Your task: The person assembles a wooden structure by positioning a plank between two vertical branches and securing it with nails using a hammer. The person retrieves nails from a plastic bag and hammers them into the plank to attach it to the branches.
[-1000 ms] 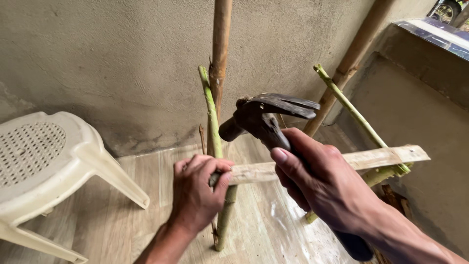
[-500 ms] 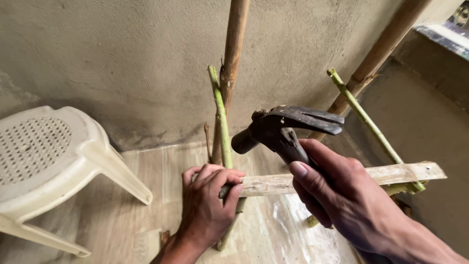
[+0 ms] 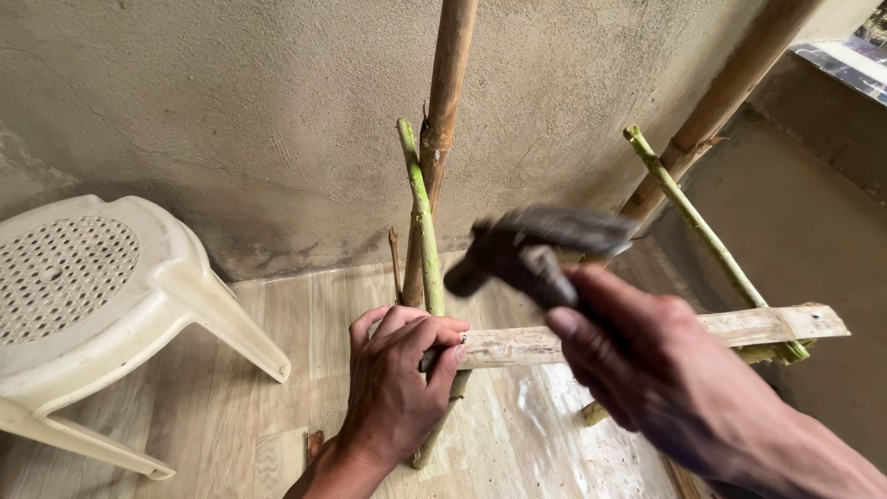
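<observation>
Bamboo makes up the frame: we note a pale split slat (image 3: 647, 334) lying crosswise against a green upright stick (image 3: 420, 222), with brown poles (image 3: 443, 120) leaning on the plastered wall. The left hand (image 3: 397, 388) is clenched round the slat's left end where it meets the stick, fingertips (image 3: 448, 351) right at the joint. The right hand (image 3: 674, 388) grips a claw hammer (image 3: 536, 249), raised above that joint and blurred. We judge the main risk a strike landing on the left fingertips, given their closeness; the thin slat might also split. A white plastic stool (image 3: 102, 314) stands at the floor's left edge.
</observation>
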